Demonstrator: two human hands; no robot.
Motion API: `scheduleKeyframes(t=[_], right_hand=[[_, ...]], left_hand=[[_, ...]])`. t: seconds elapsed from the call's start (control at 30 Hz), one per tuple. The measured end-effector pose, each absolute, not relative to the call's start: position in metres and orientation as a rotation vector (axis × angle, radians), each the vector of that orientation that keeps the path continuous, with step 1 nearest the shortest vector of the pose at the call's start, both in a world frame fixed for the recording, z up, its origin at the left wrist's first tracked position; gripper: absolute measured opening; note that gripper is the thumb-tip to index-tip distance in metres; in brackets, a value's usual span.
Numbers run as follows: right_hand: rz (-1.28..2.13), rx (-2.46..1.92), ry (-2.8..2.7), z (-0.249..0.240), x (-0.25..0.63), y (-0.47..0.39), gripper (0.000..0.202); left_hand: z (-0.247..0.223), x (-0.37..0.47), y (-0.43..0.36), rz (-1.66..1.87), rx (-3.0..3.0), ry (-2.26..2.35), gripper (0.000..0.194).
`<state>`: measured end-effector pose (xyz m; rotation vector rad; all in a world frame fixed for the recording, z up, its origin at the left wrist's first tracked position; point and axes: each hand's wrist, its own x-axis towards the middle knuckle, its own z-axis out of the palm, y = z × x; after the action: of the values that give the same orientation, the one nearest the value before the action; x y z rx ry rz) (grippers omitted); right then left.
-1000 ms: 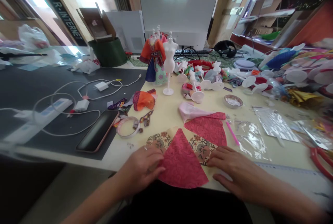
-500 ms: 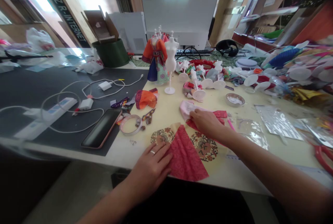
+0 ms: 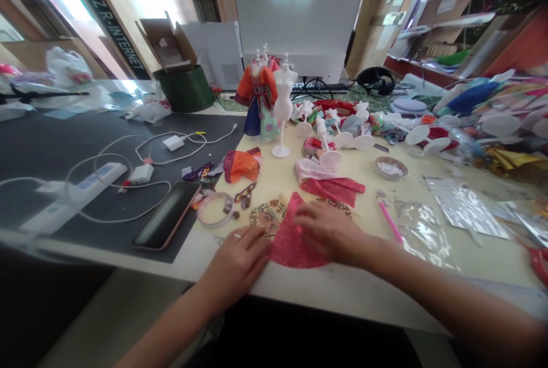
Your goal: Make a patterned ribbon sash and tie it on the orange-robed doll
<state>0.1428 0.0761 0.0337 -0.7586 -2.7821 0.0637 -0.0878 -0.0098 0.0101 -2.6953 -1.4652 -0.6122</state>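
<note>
A red patterned fabric piece, shaped like a fan, lies on the pale table near its front edge. My left hand lies at its left side, fingers spread loosely and touching the edge. Over the fabric's right part is my right hand, blurred, its fingers apart. Beige floral fabric shows on the left of the red piece, and a little more shows behind my right hand. Beyond them rests a folded pink and red cloth. A bare white mannequin stands upright behind it.
A phone, a tape roll and a white power strip are on the left. Orange fabric lies behind the roll. To the right are a pink pen, plastic bags and a small dish.
My right hand has left the pink and red cloth and moved nearer, over the red fabric. The red fabric and my left hand sit slightly farther left. The cloth now lies free.
</note>
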Motion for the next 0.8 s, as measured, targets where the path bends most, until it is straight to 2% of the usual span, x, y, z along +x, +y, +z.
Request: scheduleKeyframes(t=[0.07, 0.47, 0.63, 0.7, 0.8], right_hand=[[0.167, -0.599, -2.873, 0.027, 0.152, 0.056, 0.015], [0.322, -0.663, -2.690, 0.009, 0.177, 0.052, 0.019], [0.344, -0.680, -2.656, 0.001, 0.183, 0.051, 0.020], [0.326, -0.693, -2.642, -0.003, 0.184, 0.052, 0.020], [0.291, -0.685, -2.633, -0.006, 0.184, 0.054, 0.020]], left_hand=[[0.006, -0.092, -0.016, -0.639, -2.679, -1.481, 0.025], [-0.003, -0.099, -0.025, -0.904, -2.610, -1.530, 0.020], [0.019, -0.152, -0.018, -1.066, -2.151, -1.803, 0.018], [0.026, -0.181, -0.013, -0.960, -1.828, -2.062, 0.023], [0.031, -0.212, -0.004, -0.583, -1.600, -2.387, 0.045]])
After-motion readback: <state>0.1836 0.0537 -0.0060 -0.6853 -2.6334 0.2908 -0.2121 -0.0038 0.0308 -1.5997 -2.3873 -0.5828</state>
